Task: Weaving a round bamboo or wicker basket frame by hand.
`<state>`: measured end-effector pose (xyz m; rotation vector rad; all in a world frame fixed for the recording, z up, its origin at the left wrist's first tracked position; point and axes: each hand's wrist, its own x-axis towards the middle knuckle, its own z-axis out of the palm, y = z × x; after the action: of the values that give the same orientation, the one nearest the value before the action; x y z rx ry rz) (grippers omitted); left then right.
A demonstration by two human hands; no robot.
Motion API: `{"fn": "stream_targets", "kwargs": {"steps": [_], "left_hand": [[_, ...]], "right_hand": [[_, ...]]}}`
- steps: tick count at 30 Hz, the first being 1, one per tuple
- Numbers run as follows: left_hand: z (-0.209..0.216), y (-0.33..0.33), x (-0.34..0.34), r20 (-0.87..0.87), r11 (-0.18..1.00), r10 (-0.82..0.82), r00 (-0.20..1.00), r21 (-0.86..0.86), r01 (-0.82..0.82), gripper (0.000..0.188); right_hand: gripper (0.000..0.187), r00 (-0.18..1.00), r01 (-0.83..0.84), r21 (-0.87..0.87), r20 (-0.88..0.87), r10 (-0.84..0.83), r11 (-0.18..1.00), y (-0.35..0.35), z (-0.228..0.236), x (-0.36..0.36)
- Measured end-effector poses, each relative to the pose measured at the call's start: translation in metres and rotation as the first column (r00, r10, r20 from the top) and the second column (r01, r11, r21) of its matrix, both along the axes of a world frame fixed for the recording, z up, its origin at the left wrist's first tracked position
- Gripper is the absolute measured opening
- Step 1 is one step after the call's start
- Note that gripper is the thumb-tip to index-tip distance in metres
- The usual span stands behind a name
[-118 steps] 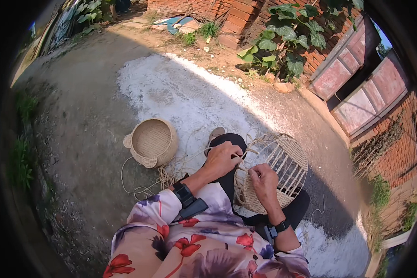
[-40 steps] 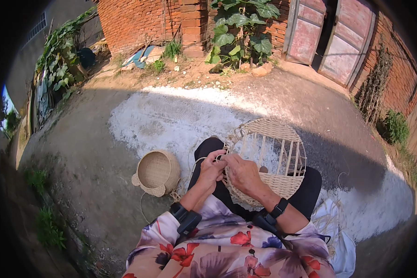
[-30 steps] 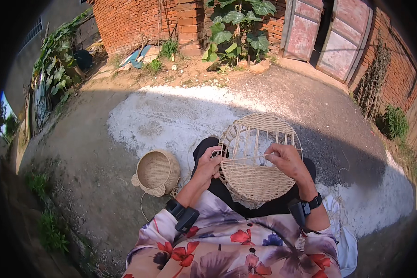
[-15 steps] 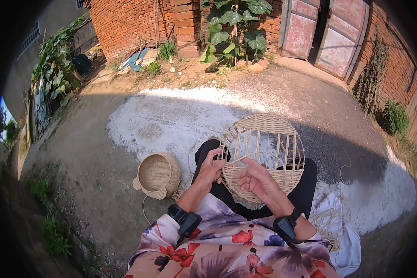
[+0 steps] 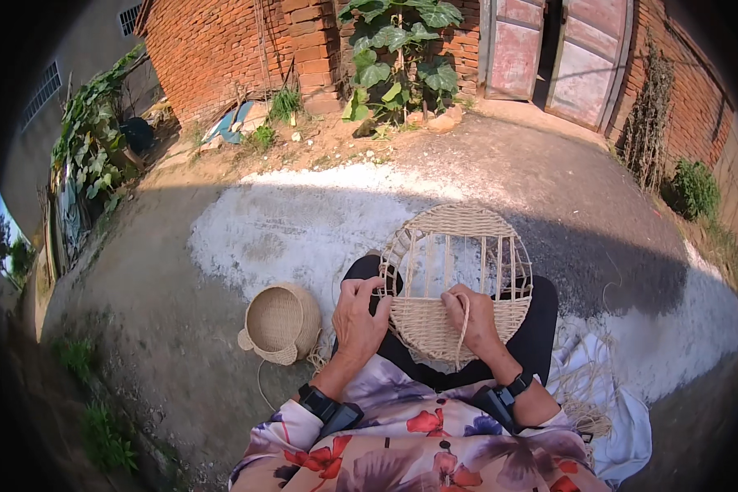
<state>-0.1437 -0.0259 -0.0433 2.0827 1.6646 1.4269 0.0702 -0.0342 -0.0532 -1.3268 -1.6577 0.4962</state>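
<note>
A round, partly woven tan basket (image 5: 435,324) rests on my lap. Its near part and far band are closely woven, while bare upright strands span the gap between. My left hand (image 5: 359,318) is at the basket's left rim, fingers bent and thumb against the edge of the weave. In my right hand (image 5: 477,320), the fingers pinch a cord strand (image 5: 463,324) over the middle of the weave, and a loop of it hangs toward me. The exact fingertip contact on the left is partly hidden.
On the ground to my left sits a finished-looking small round basket (image 5: 283,322) with two ear-like flaps. Loose strands lie on a white cloth (image 5: 619,426) at my right. Farther off are a leafy plant (image 5: 398,66), a brick wall (image 5: 213,49) and a faded red metal door (image 5: 586,61).
My right hand has drawn the strand down toward me, and the loop that crossed the gap now hangs over the weave. My left hand has shifted slightly left and down.
</note>
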Motion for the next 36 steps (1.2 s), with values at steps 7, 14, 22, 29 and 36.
{"fn": "stream_targets", "kwargs": {"steps": [7, 14, 22, 29, 36], "left_hand": [[0.022, 0.006, 0.027, -0.311, 0.958, -0.286, 0.906, -0.063, 0.281, 0.014], [0.026, 0.004, 0.028, -0.303, 0.947, -0.305, 0.903, -0.199, 0.254, 0.012], [0.007, 0.003, 0.006, -0.155, 0.946, -0.320, 0.935, 0.000, 0.324, 0.011], [0.009, 0.012, 0.014, -0.274, 0.950, -0.311, 0.910, -0.058, 0.307, 0.008], [0.013, 0.015, 0.035, -0.448, 0.981, -0.188, 0.874, -0.135, 0.141, 0.012]], "right_hand": [[0.022, 0.934, -0.087, -0.164, -0.355, 0.023, 0.983, -0.004, 0.002, 0.005], [0.022, 0.931, -0.085, -0.172, -0.366, 0.017, 0.981, -0.008, 0.001, 0.007], [0.021, 0.925, -0.091, -0.197, -0.381, 0.009, 0.976, -0.006, -0.003, 0.009], [0.013, 0.787, -0.216, -0.281, -0.617, -0.004, 0.935, 0.000, 0.012, 0.010], [0.008, 0.778, -0.422, -0.094, -0.547, 0.308, 0.902, 0.057, 0.031, -0.017]]}}
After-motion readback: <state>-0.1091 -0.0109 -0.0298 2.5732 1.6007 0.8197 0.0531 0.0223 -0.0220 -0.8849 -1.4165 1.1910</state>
